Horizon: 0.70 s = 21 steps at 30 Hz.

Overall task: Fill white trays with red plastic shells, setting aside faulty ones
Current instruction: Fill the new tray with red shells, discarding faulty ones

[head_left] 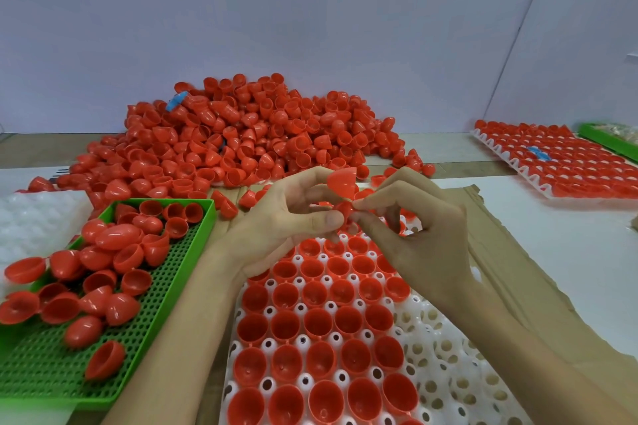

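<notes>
1. A person's left hand (297,214) and right hand (414,228) meet above a half-filled white tray (445,348) on the table (569,252). Between them they work two red plastic shells.
2. The left hand's curled fingers hold a raised shell (341,183), and its thumb presses a second shell (345,210) just below. The right hand's fingertips pinch that second shell from the other side. Whether the two shells are joined cannot be told.
3. Seated shells (317,324) fill the tray's left and middle cups, open side up. The cups along its right side stand bare.
4. The loose pile (241,134) lies beyond the hands. A green perforated tray (41,373) to the left holds set-aside shells. A filled tray (500,162) rests far right.
5. The likeliest slip is the second shell. It is caught only between a thumb and fingertips, and if the hands pull apart unevenly it could pop free. It could then drop among the seated shells and knock one askew.
6. A flaw missed in this hurried check would put a faulty shell into a cup.
7. The left forearm passes just beside the green tray, and a sideways swing could jostle the shells heaped there.
</notes>
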### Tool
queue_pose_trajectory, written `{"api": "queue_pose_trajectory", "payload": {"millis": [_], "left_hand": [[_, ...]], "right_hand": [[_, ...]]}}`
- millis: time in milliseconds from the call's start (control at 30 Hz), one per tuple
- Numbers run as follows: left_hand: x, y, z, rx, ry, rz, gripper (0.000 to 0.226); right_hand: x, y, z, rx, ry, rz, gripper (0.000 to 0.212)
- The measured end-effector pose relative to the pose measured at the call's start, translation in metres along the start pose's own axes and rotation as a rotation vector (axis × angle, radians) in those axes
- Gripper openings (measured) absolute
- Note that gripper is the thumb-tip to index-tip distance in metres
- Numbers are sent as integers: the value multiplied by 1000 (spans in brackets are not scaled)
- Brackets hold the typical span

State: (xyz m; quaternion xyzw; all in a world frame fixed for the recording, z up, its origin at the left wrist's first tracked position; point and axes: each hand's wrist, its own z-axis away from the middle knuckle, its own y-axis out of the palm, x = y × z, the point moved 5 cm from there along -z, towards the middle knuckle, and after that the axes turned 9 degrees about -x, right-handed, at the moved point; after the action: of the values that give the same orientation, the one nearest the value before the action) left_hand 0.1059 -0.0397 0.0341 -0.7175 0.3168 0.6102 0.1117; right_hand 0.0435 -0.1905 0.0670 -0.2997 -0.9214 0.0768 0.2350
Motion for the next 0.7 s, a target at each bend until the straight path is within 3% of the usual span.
{"api": "queue_pose_trajectory", "payload": {"millis": [100, 367, 600, 700], "left_hand": [[2, -2, -1, -38, -19, 10, 67], [2, -6, -2, -88, -8, -11, 79], [0, -8, -1, -113, 28, -11, 61], [-3, -17, -4, -224, 71, 71, 52]], "right_hand": [[-1, 0, 1, -3, -8, -14, 7], [-5, 4, 2, 66, 25, -74, 17], [-9, 5, -3, 133, 106, -94, 14], [-9, 0, -7, 116, 108, -39, 8]]}}
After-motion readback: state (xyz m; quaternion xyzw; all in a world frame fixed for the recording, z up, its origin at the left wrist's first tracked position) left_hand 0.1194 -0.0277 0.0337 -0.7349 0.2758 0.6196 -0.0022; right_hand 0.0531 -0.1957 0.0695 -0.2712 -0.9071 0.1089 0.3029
